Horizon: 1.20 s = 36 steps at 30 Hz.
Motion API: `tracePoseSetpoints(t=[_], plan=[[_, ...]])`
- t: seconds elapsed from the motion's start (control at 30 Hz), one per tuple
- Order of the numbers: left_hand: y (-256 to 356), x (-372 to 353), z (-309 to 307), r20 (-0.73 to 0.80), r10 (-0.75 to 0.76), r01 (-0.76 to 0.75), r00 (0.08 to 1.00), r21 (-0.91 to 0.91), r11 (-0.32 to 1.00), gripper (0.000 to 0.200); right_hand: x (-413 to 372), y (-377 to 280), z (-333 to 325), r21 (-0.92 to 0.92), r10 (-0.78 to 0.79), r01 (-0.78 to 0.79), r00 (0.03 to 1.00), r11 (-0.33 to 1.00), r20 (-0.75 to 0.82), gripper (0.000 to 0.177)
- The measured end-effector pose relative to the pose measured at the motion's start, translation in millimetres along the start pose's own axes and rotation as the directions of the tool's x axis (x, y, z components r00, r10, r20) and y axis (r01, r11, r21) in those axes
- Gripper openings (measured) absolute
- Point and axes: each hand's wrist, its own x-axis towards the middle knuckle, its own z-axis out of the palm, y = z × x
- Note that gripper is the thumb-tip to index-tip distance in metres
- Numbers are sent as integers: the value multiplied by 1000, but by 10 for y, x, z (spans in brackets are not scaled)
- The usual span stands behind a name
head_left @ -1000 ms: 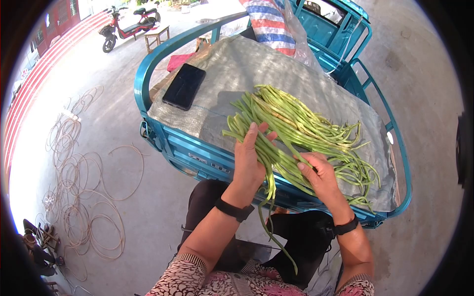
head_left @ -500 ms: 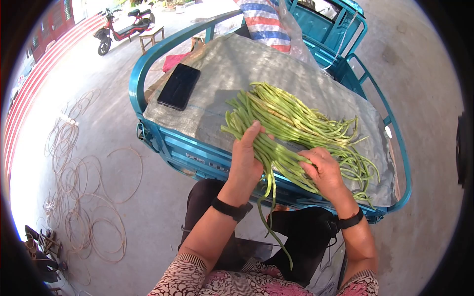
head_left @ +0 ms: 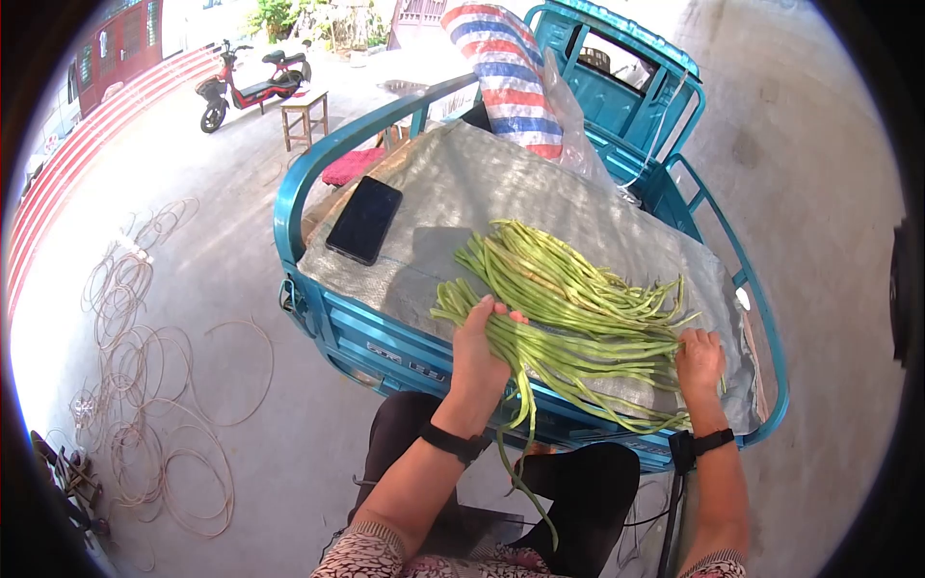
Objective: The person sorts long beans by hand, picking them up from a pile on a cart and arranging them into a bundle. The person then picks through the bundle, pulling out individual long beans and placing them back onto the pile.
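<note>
My left hand [head_left: 482, 358] is closed round the thick end of a bunch of long green beans [head_left: 578, 351], above the near edge of the grey woven sheet [head_left: 424, 144]. A few beans from it dangle down past my wrist. At the bunch's far right end, my right hand [head_left: 700, 366] has its fingers closed on the bean tips. Just behind lies a second pile of long beans [head_left: 559, 270], flat on the sheet. A black phone [head_left: 364, 220] rests on the sheet's left part.
The sheet lies over a blue cart [head_left: 385, 347] with raised side rails. A striped bag [head_left: 511, 82] stands at its back. Beyond are a red scooter [head_left: 252, 89] and a wooden stool [head_left: 304, 118]. Coiled wire [head_left: 145, 385] lies on the ground at left.
My right hand has slid rightward along the bunch to its tips, and the beans are now straighter and more spread. My left hand keeps its hold. The whole view has shifted slightly.
</note>
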Motion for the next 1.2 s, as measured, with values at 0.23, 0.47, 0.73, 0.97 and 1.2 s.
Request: tracePoseSetpoints(t=[0.23,0.47,0.73,0.97,1.2], plan=[[-2,-7,15,-122,84,-86,989,-7,996,12,-68,667,-74,-307,26,-10,998,952,51,33],[6,-15,30,-141,96,-85,985,81,993,10,38,-1,-272,-133,-102,151,943,980,317,39],[20,25,-46,-180,103,-73,978,162,984,10,580,-694,-581,-126,-102,114,990,985,102,29],[-7,-23,16,-177,137,-101,975,200,975,10,558,-1047,-780,559,-292,294,952,776,-95,19],[11,2,-23,-178,148,-108,973,215,970,10,545,-1618,-208,657,-436,380,896,651,-86,19]])
